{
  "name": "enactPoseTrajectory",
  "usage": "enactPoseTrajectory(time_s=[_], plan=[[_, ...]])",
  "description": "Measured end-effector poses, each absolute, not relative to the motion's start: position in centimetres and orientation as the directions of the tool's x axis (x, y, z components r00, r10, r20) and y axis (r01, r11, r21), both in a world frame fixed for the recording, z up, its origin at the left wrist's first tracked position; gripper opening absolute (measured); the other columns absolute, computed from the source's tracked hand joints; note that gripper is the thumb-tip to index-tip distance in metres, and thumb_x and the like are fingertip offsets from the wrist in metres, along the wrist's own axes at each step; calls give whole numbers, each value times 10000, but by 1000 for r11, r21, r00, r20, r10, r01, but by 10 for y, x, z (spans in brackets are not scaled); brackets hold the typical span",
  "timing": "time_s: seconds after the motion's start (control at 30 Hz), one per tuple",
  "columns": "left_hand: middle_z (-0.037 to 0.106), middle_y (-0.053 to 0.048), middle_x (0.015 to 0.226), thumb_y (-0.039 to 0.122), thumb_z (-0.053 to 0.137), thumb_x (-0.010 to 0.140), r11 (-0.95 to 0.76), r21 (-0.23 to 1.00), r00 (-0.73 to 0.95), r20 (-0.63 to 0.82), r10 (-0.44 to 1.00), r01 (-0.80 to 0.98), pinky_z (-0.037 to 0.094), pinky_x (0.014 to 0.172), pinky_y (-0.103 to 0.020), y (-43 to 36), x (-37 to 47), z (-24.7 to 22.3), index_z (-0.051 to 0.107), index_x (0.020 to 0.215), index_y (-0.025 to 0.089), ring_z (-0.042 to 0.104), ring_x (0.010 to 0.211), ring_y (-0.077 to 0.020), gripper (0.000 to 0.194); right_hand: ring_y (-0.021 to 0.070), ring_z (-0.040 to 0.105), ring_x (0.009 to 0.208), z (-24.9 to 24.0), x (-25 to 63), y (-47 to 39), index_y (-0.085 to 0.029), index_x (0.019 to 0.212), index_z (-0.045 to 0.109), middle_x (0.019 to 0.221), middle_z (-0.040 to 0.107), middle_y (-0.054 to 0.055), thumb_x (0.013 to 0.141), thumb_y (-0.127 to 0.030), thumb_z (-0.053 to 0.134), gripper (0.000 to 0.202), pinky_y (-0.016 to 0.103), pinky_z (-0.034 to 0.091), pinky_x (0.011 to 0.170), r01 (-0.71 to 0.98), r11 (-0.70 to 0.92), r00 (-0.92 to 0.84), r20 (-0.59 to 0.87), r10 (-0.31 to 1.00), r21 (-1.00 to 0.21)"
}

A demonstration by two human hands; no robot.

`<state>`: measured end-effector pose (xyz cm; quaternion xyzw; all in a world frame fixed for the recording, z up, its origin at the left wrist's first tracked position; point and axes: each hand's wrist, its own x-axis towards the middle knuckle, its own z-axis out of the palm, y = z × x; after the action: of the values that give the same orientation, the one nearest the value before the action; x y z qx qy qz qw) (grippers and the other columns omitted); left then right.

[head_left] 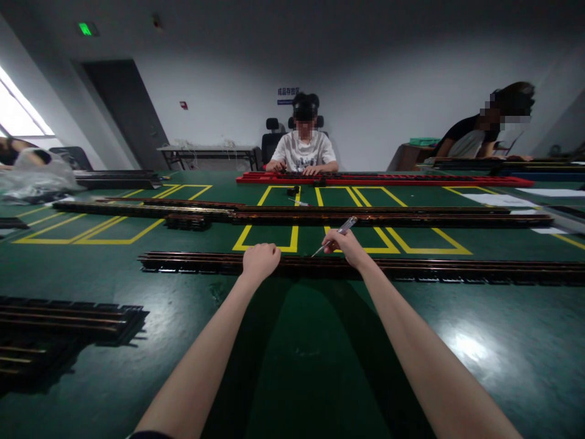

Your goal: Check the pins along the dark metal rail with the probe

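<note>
A long black rail (439,269) with copper-coloured strips lies crosswise on the green table in front of me. My left hand (261,263) is closed over it left of the middle, its fingertips hidden on the far side. Between the fingers of my right hand (343,245) is a slim screwdriver (347,225) with a clear handle. Its handle slants up to the right, and its thin shaft points down to the left. The tip is at the rail's far edge; whether it touches, I cannot tell.
More dark rails (393,216) lie beyond, and a stack of rails (68,320) sits at near left. Opposite, a person (305,149) works at a red rail holder (411,179). Another person (470,137) leans in at right. A plastic bag (39,177) is at far left.
</note>
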<state>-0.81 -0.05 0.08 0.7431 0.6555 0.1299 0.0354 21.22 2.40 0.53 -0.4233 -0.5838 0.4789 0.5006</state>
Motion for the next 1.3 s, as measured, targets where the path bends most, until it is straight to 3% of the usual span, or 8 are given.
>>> enactPoseTrajectory(time_s=[0.17,0.67,1.0,1.3], plan=[[653,-76,735,288,253,861,-129,184,98,168,981,974,452,647,-300,0,-7,0,579,669,171,594,654,-172,397,106,513,404,3,211,26,-150,447,585,414,546,15,589,-249,558,175,227,424,442,-7,188,-103,188,977,-982],[610,-66,652,311,249,867,-147,228,109,173,979,962,428,596,-289,2,-9,-5,536,628,170,562,578,-156,399,100,467,373,-3,215,31,-157,406,562,392,514,12,562,-210,524,169,232,396,409,-77,188,-25,191,981,-979],[639,-70,672,309,251,867,-127,234,95,144,985,964,449,644,-307,3,-8,-3,576,653,169,581,590,-163,414,102,489,395,0,215,28,-160,430,563,413,526,13,600,-245,549,190,234,412,431,-45,173,-72,176,982,-984],[700,-104,858,263,272,837,-1,145,-10,72,997,989,466,692,-307,1,-22,9,647,765,163,642,775,-207,395,109,535,437,6,203,22,-155,499,591,454,576,15,627,-260,556,169,232,412,463,17,176,-191,170,967,-984]])
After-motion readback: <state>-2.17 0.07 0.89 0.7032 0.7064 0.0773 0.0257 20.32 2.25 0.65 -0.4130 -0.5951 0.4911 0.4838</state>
